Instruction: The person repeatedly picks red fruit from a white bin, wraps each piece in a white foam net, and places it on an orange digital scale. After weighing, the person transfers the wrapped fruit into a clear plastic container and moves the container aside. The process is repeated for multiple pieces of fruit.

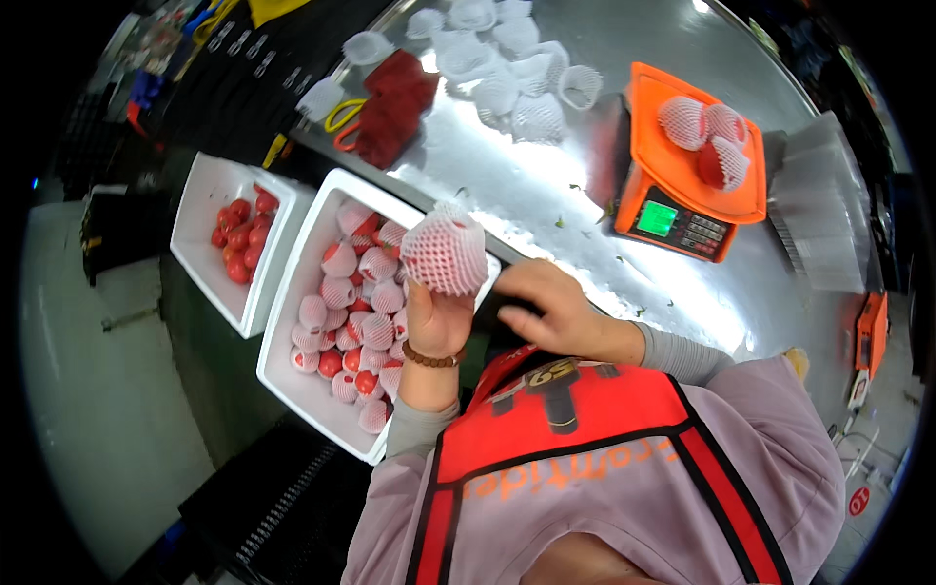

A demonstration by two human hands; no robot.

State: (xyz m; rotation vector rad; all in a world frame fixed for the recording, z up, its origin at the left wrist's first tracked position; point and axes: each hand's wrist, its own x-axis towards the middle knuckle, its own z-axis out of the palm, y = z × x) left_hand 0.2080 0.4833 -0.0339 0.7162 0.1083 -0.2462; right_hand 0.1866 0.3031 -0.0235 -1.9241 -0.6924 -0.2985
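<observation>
Steel table (546, 185); netted fruit (445, 249) hiding left fingertips.

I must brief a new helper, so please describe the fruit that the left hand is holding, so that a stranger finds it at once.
Start at the steel table and the larger white box at its near edge. Just above that box's right rim, the left hand lifts one fruit in a white foam net. It alone is raised; the other netted fruits lie in the box or on the orange scale.

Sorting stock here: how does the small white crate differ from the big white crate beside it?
The small crate holds only bare red fruit, while the big crate holds mostly fruit wrapped in white foam netting. The small crate looks sparsely filled; the big crate is nearly full. The left hand raises a netted fruit over the big crate. Both are white foam boxes.
</observation>
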